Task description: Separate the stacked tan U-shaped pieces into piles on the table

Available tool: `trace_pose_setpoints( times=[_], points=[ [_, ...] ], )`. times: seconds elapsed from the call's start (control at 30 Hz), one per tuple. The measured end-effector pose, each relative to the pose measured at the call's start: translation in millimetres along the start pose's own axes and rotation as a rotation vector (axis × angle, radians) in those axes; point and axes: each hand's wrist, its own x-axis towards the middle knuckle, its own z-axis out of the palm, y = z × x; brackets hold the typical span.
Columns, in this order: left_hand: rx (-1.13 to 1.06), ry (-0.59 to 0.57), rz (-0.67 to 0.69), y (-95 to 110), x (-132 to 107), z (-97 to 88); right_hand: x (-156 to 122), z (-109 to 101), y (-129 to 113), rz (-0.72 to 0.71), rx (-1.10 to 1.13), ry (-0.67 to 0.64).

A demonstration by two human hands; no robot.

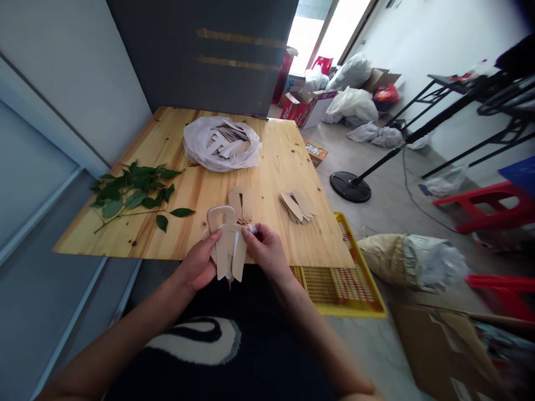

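Both hands hold a tan cardboard cutout with a loop at its top and two leg-like strips, just above the near edge of the wooden table. My left hand grips its left side with thumb on top. My right hand pinches its right side, where a small white bit shows at the fingertips. Something thin and red hangs below the cutout. A similar cutout lies flat just behind, and a small stack of cutouts lies to the right.
A white plastic bag with more cutouts sits at the table's far middle. A leafy green branch lies at the left. A yellow crate stands on the floor at the right, beyond it bags, boxes, a fan stand and red stools.
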Motion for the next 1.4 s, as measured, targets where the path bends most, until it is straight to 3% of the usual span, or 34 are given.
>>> trace_pose_setpoints(
  times=[0.2, 0.53, 0.8, 0.93, 1.07, 1.17, 1.4],
  points=[
    [-0.027, -0.031, 0.009, 1, -6, 2.2, -5, 4, -6, -0.099, -0.079, 0.036],
    [-0.054, -0.068, -0.017, -1, -26, 9.2, -29, 9, -13, -0.466, -0.496, 0.292],
    [-0.017, -0.060, -0.007, -9, -29, 8.5, -41, 0, -15, -0.581, -0.572, 0.268],
    [-0.014, -0.077, -0.018, -9, -28, 15.4, -37, -6, -13, -0.447, -0.387, 0.207],
    [0.009, -0.045, -0.018, -5, -25, 24.6, -27, -9, -12, -0.219, -0.042, 0.155],
    [0.015, -0.044, -0.022, -2, -19, 28.8, -18, -12, -11, -0.125, 0.173, 0.128],
    [0.008, 0.018, -0.039, -1, -7, 31.9, -7, -15, -5, 0.006, 0.291, 0.126]
  ],
)
